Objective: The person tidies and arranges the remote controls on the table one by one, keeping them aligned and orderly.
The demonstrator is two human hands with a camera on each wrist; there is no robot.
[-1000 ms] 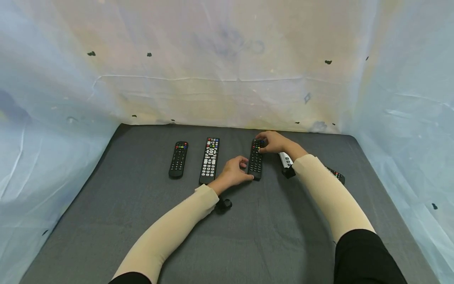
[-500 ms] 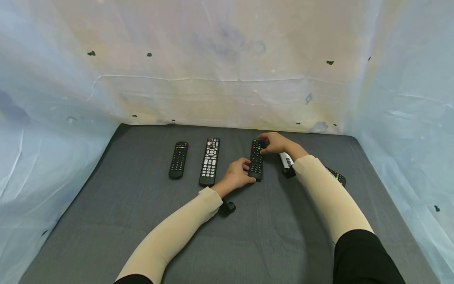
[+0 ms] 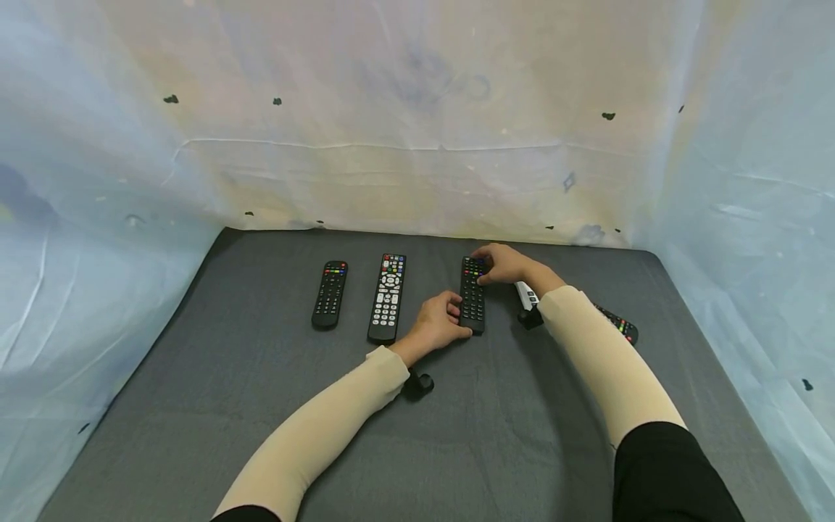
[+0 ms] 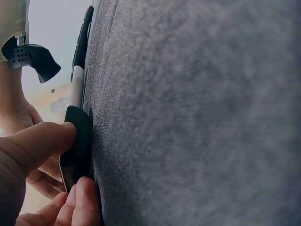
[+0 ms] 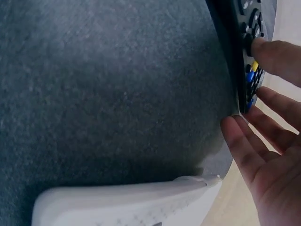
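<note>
A black remote [image 3: 472,296] lies lengthwise on the dark grey cloth [image 3: 261,406], third in a row. My left hand [image 3: 435,324] pinches its near end, thumb [image 4: 44,141] on top and fingers [image 4: 84,203] curled beneath the edge of the remote [image 4: 78,145]. My right hand [image 3: 504,262] holds the far end. There the thumb [image 5: 277,52] rests on the buttons of the remote [image 5: 245,61] and the fingertips [image 5: 237,136] touch its end edge.
Two more black remotes [image 3: 330,293] [image 3: 387,297] lie parallel to the left. A white remote [image 3: 525,294] [image 5: 127,202] lies just right of the held one, and another black remote [image 3: 618,324] beyond my right forearm. Pale plastic sheeting [image 3: 417,145] walls three sides.
My left hand has crept slightly right and closer round the remote's near end. The remote has shifted only a little. The right hand stays at the far end.
</note>
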